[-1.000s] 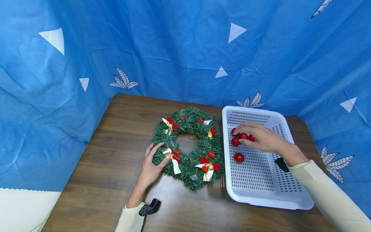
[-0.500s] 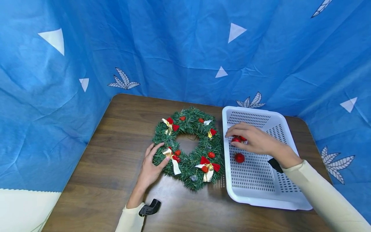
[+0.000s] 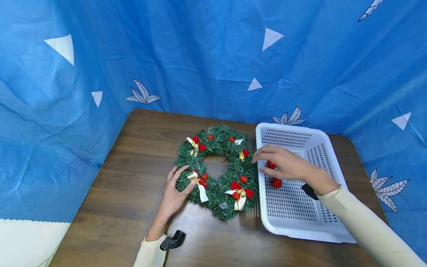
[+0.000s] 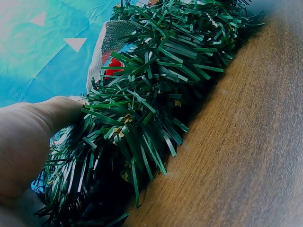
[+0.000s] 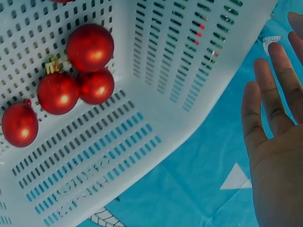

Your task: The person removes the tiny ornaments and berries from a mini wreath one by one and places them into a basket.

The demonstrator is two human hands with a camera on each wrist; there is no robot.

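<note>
A green Christmas wreath (image 3: pixel 218 207) with red and gold bows and small red berries lies on the table. My left hand (image 3: pixel 173 196) holds its lower left side, the thumb on a bow (image 3: pixel 199 181) and the fingers along the outer edge. In the left wrist view, the thumb presses into the wreath's green needles (image 4: pixel 142 94). My right hand (image 3: pixel 283 161) hovers over the left rim of a white basket (image 3: pixel 297 230), fingers spread. Nothing shows against its palm in the right wrist view. Several shiny red Christmas balls (image 5: pixel 90 47) lie in the basket, some hidden beneath the hand in the head view.
The brown wooden table (image 3: pixel 113 193) extends left and in front of the wreath. Blue cloth (image 3: pixel 207 55) with white triangles and leaves hangs behind and at both sides. The basket's raised wall stands close to the wreath's right edge.
My right hand has moved left from above the balls in the basket to its left rim, near the wreath. The left hand and wreath stay in place.
</note>
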